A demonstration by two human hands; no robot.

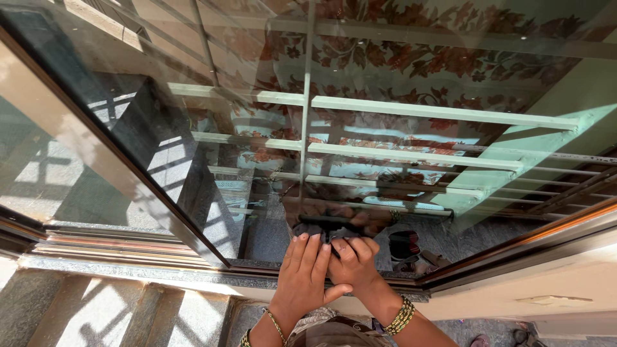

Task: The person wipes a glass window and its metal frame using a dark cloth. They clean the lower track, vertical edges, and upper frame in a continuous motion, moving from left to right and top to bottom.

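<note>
Pressing both hands against the window glass (pixel 257 160), you look to be mid-wipe near its lower edge. Your left hand (pixel 305 270) lies flat with fingers spread; your right hand (pixel 353 260) is closed on a small dark object (pixel 326 239), whose kind I cannot tell. Next, steady, even pressure seems called for. The glass is smooth and reflective above the rough stone sill (pixel 160 273).
</note>
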